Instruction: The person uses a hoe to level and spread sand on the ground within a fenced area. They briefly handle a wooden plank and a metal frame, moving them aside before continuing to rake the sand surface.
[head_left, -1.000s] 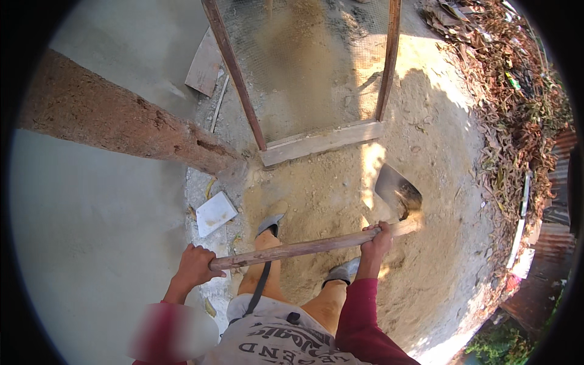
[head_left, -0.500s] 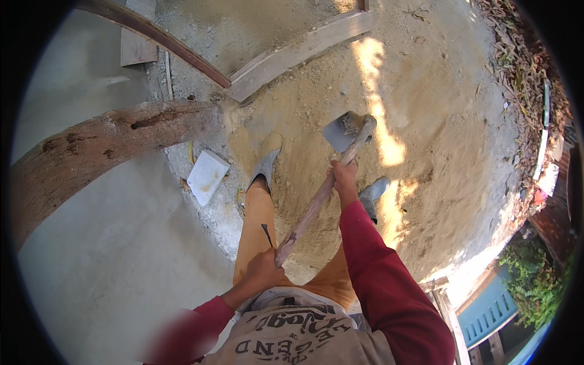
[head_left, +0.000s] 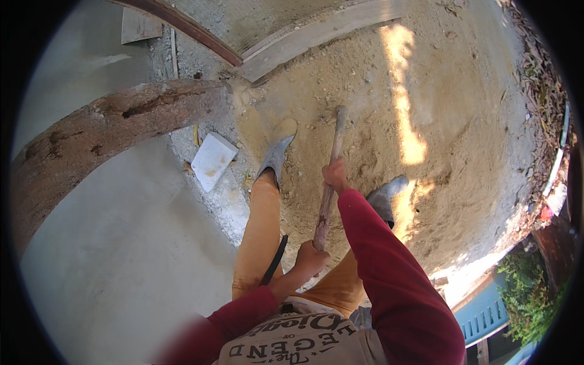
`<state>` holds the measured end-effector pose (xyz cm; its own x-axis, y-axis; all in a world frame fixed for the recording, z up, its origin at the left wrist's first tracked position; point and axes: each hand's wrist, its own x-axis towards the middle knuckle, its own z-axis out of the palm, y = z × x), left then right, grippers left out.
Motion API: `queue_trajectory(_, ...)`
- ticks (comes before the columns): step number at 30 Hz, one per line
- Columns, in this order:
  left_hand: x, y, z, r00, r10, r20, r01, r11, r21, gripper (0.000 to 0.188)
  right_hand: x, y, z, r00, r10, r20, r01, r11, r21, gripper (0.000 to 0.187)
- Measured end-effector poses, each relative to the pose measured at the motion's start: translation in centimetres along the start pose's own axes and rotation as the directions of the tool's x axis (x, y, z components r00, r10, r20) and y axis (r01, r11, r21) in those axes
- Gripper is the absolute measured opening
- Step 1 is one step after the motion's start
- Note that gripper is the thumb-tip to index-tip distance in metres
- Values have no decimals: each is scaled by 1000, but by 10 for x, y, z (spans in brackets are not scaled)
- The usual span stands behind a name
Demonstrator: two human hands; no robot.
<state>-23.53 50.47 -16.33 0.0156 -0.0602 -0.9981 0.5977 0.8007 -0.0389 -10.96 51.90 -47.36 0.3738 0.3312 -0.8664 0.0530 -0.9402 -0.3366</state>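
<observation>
A hoe (head_left: 325, 214) with a worn wooden handle slants across in front of me. My left hand (head_left: 311, 258) is closed round the handle's near end, close to my waist. Farther up the shaft my right hand (head_left: 336, 174) grips it too. The far end of the handle meets the loose brown soil (head_left: 365, 143) between and ahead of my feet. Its metal blade does not show there. My left boot (head_left: 277, 159), grey and dusty, stands left of the hoe; the right boot (head_left: 387, 198) is to its right.
A thick curved tree trunk (head_left: 152, 112) or post crosses the left side. Beside it lies a white slab (head_left: 214, 159) on pale gravel. A wooden board (head_left: 322, 36) edges the dirt ahead. Dry leaves (head_left: 541, 91) pile at the right; a blue slatted panel (head_left: 483, 316) stands lower right.
The hoe has come down from a raised position, its blade visible before and out of sight now. Both hands have shifted with the handle, the left one rightward. The view has tilted slightly.
</observation>
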Motion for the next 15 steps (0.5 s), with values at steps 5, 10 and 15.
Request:
queue_trajectory(5, -17, -9, 17, 998, -63, -14, 63, 997, -47, 14, -50, -21, -19, 985, 99, 141, -117, 985, 129, 52)
queue_trajectory(10, -65, 27, 63, 974, -32, 226, 39, 999, -28, 18, -57, 4, -82, 934, 252, 252, -332, 874, 356, 35)
queue_trajectory(15, -109, -5, 111, 573, 755, 318, -776, 376, 506, 29, -134, 60, -192, 950, 184, 251, -304, 714, 631, 23)
